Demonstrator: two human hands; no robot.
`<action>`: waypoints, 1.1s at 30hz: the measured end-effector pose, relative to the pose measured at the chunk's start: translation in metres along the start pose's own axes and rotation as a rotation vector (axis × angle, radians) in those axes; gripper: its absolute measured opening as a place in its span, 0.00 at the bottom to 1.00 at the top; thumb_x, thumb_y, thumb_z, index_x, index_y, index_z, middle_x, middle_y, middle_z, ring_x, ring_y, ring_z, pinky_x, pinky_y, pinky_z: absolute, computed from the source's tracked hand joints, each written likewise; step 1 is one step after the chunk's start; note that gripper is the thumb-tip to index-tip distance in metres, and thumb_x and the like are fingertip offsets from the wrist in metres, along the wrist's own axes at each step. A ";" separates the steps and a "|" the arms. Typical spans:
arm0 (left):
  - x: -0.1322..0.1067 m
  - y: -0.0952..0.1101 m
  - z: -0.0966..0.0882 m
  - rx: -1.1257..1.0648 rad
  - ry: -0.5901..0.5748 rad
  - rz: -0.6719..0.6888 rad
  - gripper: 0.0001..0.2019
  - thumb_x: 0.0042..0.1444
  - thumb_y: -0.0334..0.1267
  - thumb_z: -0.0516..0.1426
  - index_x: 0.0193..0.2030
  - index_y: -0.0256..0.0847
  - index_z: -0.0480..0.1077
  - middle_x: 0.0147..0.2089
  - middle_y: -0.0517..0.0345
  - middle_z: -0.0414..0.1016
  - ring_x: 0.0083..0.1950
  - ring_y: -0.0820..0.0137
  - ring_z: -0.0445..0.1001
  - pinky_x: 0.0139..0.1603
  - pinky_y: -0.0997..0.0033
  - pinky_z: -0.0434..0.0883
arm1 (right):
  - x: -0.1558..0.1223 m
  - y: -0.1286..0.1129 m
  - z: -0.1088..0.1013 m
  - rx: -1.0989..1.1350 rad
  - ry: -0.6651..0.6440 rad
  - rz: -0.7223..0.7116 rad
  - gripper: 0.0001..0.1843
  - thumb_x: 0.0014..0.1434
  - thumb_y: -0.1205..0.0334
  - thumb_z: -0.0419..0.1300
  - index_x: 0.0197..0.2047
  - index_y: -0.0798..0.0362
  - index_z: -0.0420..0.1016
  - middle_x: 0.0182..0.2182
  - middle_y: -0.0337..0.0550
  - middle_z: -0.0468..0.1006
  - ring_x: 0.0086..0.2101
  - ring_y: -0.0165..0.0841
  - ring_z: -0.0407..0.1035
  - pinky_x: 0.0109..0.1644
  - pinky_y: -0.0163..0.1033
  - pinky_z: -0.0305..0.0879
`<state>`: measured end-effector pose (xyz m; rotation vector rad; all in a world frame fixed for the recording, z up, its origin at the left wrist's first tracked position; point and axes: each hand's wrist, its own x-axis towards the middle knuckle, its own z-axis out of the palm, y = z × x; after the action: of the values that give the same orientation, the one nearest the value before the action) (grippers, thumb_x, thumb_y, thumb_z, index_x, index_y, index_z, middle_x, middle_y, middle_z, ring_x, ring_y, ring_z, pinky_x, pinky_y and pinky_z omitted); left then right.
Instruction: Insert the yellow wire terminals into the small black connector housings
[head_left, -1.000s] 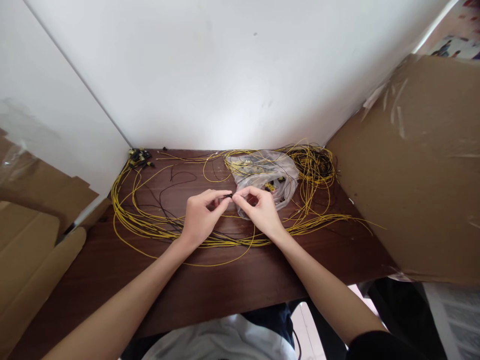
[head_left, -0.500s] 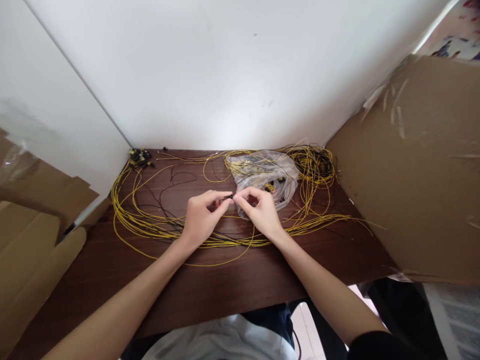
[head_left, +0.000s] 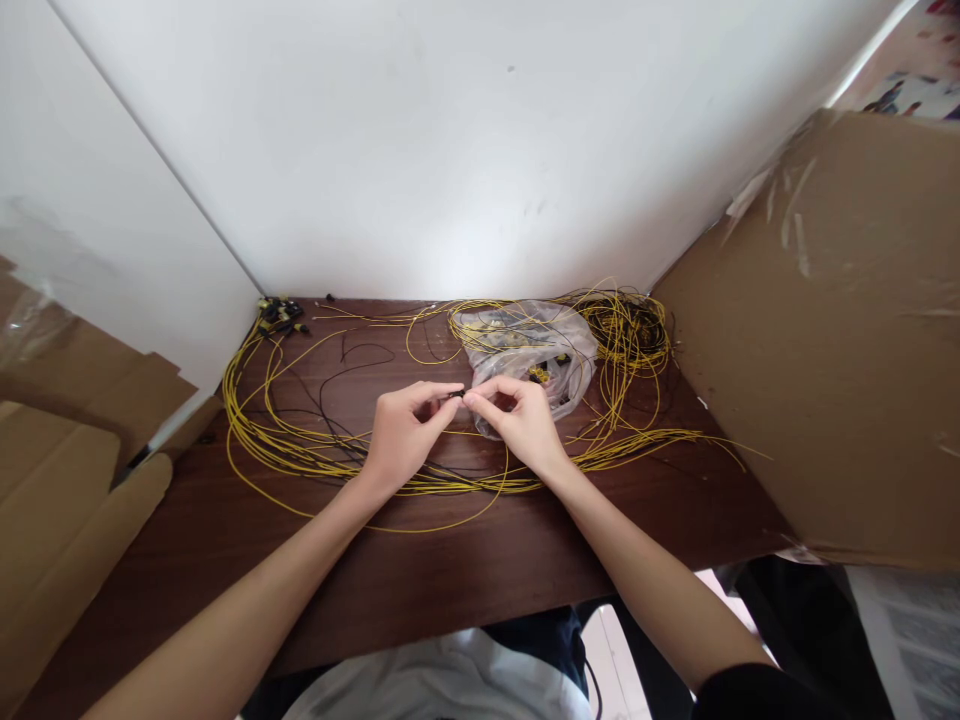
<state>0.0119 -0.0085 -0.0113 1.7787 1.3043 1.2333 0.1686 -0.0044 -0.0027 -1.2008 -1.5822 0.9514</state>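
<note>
My left hand and my right hand meet fingertip to fingertip above the middle of a dark wooden table. Both pinch a small black connector held between them. Long yellow wires lie in loops under and around both hands. Just behind my right hand sits a clear plastic bag with small black and yellow parts inside.
A tangled coil of yellow and black wires lies at the back right. Small black connectors are heaped at the back left corner. Cardboard sheets stand at the right and at the left. White walls close the back.
Almost nothing differs; my fingertips have shifted very slightly around the connector.
</note>
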 end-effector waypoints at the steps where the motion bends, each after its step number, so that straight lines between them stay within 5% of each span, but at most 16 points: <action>1: 0.000 0.000 0.000 -0.014 0.001 -0.022 0.11 0.51 0.38 0.59 0.40 0.37 0.77 0.28 0.56 0.76 0.26 0.74 0.68 0.28 0.75 0.65 | 0.000 0.000 0.000 -0.002 -0.001 0.010 0.08 0.52 0.59 0.61 0.29 0.56 0.77 0.26 0.42 0.78 0.26 0.30 0.68 0.32 0.35 0.63; 13: 0.005 0.008 -0.001 -0.332 0.015 -0.248 0.13 0.48 0.39 0.61 0.39 0.34 0.76 0.34 0.52 0.80 0.31 0.70 0.75 0.28 0.75 0.72 | 0.000 -0.001 -0.002 0.000 0.013 0.032 0.11 0.53 0.57 0.59 0.27 0.55 0.76 0.24 0.40 0.76 0.25 0.29 0.66 0.31 0.34 0.62; 29: 0.007 0.005 -0.002 -0.359 0.019 -0.228 0.16 0.48 0.40 0.62 0.43 0.34 0.73 0.35 0.53 0.78 0.30 0.73 0.73 0.27 0.77 0.70 | 0.000 0.000 0.000 0.017 0.020 0.038 0.11 0.52 0.56 0.60 0.26 0.56 0.74 0.22 0.40 0.75 0.24 0.29 0.66 0.31 0.34 0.62; 33: 0.008 0.004 -0.003 -0.347 0.066 -0.182 0.12 0.50 0.42 0.60 0.38 0.35 0.70 0.33 0.53 0.77 0.35 0.69 0.75 0.26 0.78 0.69 | -0.001 -0.001 -0.001 -0.042 0.045 0.022 0.11 0.52 0.56 0.59 0.25 0.55 0.73 0.23 0.40 0.75 0.25 0.30 0.66 0.31 0.34 0.62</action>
<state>0.0112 -0.0030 -0.0039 1.3567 1.1750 1.3314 0.1690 -0.0050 -0.0021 -1.2625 -1.5632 0.9032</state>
